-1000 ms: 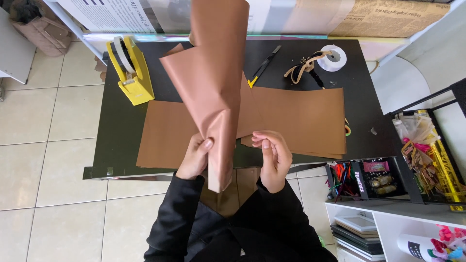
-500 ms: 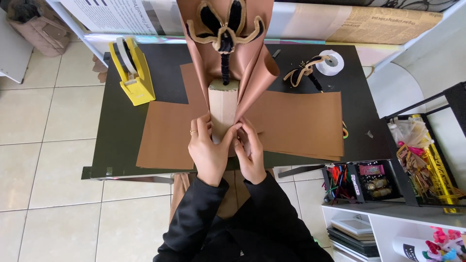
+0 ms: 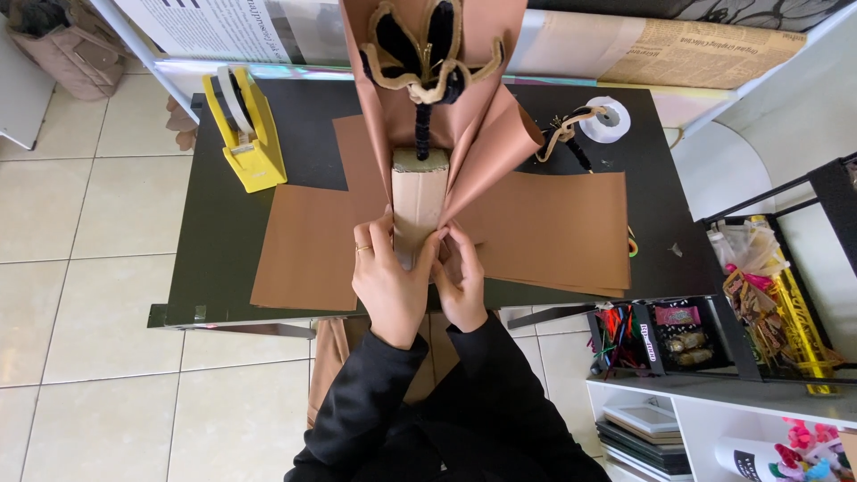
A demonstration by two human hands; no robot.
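A bouquet [image 3: 420,192] stands upright over the black table [image 3: 219,241]: a cardboard-wrapped handle, a black stem and a black flower edged in tan [image 3: 420,45]. Pinkish-brown wrapping paper [image 3: 486,143] folds around it. My left hand [image 3: 386,277] grips the handle from the left. Against the handle's lower right side, my right hand [image 3: 462,284] pinches the paper. Flat brown paper sheets [image 3: 553,228] lie on the table under the bouquet.
A yellow tape dispenser [image 3: 245,129] stands at the table's back left. A white ribbon roll [image 3: 607,116] and a tan cord lie at the back right. A rack of small supplies [image 3: 678,335] and white shelves [image 3: 714,419] stand to the right. Rolled papers lean behind the table.
The bouquet has turned from its paper back to its open front, showing the flower. Both hands have closed in on the handle.
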